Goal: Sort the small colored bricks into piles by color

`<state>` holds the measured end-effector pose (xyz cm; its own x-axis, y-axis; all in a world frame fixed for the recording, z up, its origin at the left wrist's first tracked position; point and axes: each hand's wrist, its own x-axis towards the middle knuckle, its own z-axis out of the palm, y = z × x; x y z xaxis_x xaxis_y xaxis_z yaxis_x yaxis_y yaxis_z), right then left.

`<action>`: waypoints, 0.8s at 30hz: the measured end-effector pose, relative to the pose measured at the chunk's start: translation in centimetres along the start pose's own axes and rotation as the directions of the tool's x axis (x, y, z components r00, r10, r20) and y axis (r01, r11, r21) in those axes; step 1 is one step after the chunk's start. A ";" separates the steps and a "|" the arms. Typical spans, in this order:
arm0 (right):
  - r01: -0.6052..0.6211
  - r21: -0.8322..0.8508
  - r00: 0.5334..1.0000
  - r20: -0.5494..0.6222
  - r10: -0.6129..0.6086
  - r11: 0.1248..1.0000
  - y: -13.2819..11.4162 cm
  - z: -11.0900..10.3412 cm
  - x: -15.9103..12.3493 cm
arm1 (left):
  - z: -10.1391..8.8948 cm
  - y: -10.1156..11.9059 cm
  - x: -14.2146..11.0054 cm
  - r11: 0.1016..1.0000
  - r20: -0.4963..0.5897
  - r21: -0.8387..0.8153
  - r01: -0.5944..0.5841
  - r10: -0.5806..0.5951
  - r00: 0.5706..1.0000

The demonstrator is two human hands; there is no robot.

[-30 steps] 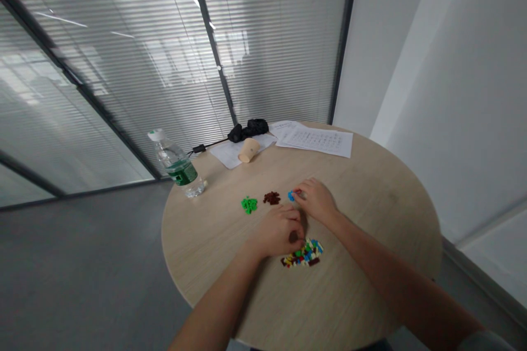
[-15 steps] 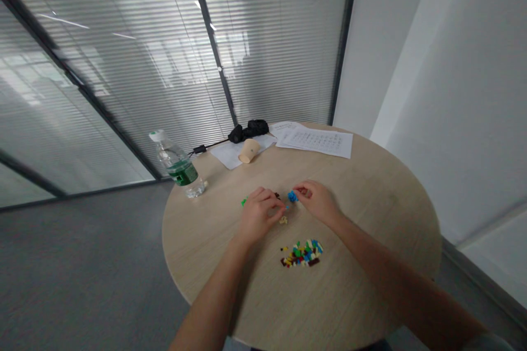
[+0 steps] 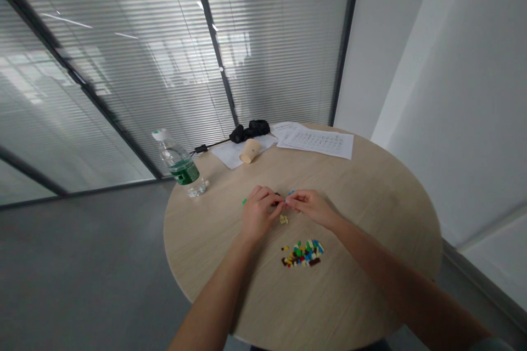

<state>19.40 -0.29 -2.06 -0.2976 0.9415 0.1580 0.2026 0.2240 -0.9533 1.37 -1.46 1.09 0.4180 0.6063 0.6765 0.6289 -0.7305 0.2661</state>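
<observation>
My left hand (image 3: pixel 260 213) is closed in a pinch, its fingertips at a small blue toy brick (image 3: pixel 287 201). From the other side my right hand (image 3: pixel 313 207) pinches at the same brick, so the fingertips of both hands meet. Just behind the right fingers part of a blue brick pile (image 3: pixel 291 193) shows. My left hand mostly covers the green bricks (image 3: pixel 244 202) and the dark brown bricks (image 3: pixel 277 194). Below the fingertips lies a little group of pale yellow bricks (image 3: pixel 284 220). Nearer to me is a mixed pile of coloured bricks (image 3: pixel 302 254).
A water bottle (image 3: pixel 185 171) with a green label stands at the left of the round table (image 3: pixel 354 296). Toward the back are a paper cup (image 3: pixel 250 151) on its side, a black bundle (image 3: pixel 255 128) with a cable, and printed sheets (image 3: pixel 323 142).
My left hand went from the mixed pile up and left to the sorted groups, with a small blue brick at its fingertips. My right hand moved slightly left to meet it.
</observation>
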 end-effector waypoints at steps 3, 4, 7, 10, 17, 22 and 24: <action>0.024 -0.029 1.000 -0.017 -0.024 0.999 0.1 -0.2 0.1 | 0.1 0.0 0.0 1.000 0.025 -0.007 -0.008 0.008 1.000; 0.034 -0.063 0.999 -0.037 -0.036 0.997 0.1 -0.3 0.1 | 0.1 0.0 0.0 1.000 0.030 -0.006 -0.008 0.009 1.000; 0.053 -0.316 0.983 -0.149 -0.105 0.947 0.0 -1.3 0.1 | 0.1 0.0 0.0 1.000 0.037 -0.004 -0.003 0.003 0.999; 0.060 -0.617 0.959 -0.184 -0.218 0.785 0.1 -2.3 0.1 | 0.0 -0.1 0.0 1.000 0.048 -0.017 -0.001 0.002 0.999; 0.031 -0.789 0.958 -0.153 -0.244 0.614 0.7 -2.1 0.5 | 0.4 -0.1 -0.2 0.998 0.203 -0.063 -0.022 0.034 0.979; 0.026 -0.795 0.962 -0.144 -0.230 0.606 0.7 -1.8 0.7 | 0.3 0.3 -0.1 0.997 0.268 -0.066 -0.032 0.049 0.962; 0.033 -0.796 0.964 -0.135 -0.230 0.605 0.8 -1.9 0.7 | 0.2 0.5 -0.1 0.995 0.289 -0.083 -0.051 0.073 0.955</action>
<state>21.09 1.01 -2.19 -0.2076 0.8898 0.4064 0.8549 0.3670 -0.3667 1.78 -1.81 1.02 0.6342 0.6164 0.4668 0.5505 -0.7839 0.2873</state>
